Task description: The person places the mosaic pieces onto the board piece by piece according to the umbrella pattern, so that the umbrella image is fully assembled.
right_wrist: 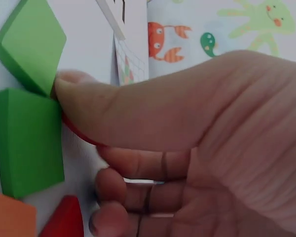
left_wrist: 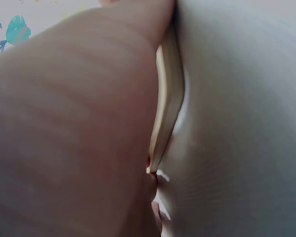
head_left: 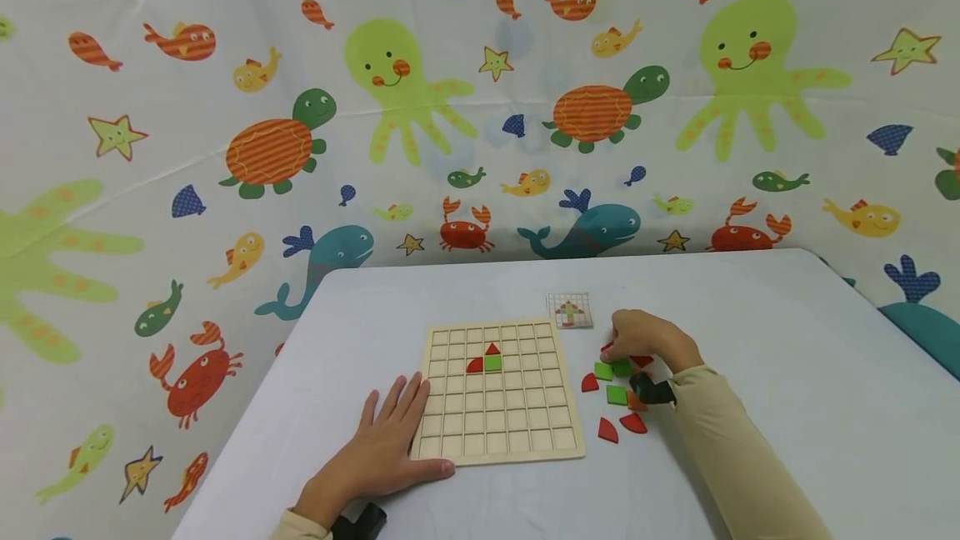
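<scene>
My left hand (head_left: 382, 448) lies with spread, straight fingers along the left edge of a wooden grid board (head_left: 510, 419), its thumb by the near-left corner. On the board a red triangle (head_left: 492, 349) sits above a green square (head_left: 492, 363), and a red quarter-circle (head_left: 476, 366) is left of that square. To the board's right, my right hand (head_left: 648, 340) pinches a red wooden piece (right_wrist: 81, 134) between thumb and fingers; mostly covered, its shape cannot be made out. Green blocks (right_wrist: 30, 143) lie close to the thumb in the right wrist view.
Around the right hand are loose pieces: a green square (head_left: 617, 395), an orange piece (head_left: 637, 401), and several red ones, including a quarter-circle (head_left: 608, 430). A small pattern card (head_left: 570, 311) lies beyond the board's far-right corner. White table (head_left: 840, 407); sea-animal curtain (head_left: 465, 190) behind.
</scene>
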Tool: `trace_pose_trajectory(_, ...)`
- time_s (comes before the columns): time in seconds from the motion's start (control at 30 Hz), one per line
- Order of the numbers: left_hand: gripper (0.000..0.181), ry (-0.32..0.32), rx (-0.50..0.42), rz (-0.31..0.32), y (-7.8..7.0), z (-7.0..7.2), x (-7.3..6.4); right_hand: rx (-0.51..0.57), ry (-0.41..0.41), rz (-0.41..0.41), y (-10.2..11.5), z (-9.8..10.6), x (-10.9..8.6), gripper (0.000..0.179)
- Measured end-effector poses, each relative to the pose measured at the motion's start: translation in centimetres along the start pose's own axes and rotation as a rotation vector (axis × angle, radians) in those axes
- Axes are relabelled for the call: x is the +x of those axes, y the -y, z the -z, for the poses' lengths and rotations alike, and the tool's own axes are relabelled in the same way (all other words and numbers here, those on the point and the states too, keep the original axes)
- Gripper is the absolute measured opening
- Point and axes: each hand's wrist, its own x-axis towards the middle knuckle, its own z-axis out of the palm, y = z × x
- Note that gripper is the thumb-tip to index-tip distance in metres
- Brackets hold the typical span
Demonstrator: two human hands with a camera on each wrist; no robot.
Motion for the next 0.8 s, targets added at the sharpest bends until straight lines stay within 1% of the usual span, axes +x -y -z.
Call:
trace_pose_trajectory(0.07,0.126,0.002,-0.002,0.002,-0.1,-0.1,-0.1,0.010,-0.014,0.031,0.0,-0.1,0.0,0.027)
trace_pose_trajectory(0.2,0.126,0.001,-0.004,0.003,-0.2,0.0,-0.3,0.071,-0.069,0.092,-0.1,-0.2,0.2,0.015)
trace_pose_trajectory(0.33,0.125,-0.006,-0.004,-0.002,-0.3,0.2,-0.4,0.179,-0.143,0.164,-0.4,-0.3,0.8,0.009)
trace_pose_trajectory(0.43,0.125,-0.005,-0.001,-0.004,-0.3,0.3,-0.3,0.283,-0.174,0.226,-0.6,-0.4,1.2,0.012)
trace_pose_trajectory(0.57,0.125,-0.002,0.000,-0.001,-0.3,0.2,-0.2,0.395,-0.172,0.304,-0.5,-0.5,1.5,0.024)
trace_pose_trajectory(0.7,0.126,0.003,0.000,0.006,-0.3,0.2,-0.2,0.460,-0.168,0.352,-0.2,-0.4,1.6,0.035)
trace_pose_trajectory(0.8,0.126,0.008,0.000,0.012,-0.4,0.3,-0.2,0.494,-0.192,0.368,0.0,-0.3,1.7,0.034)
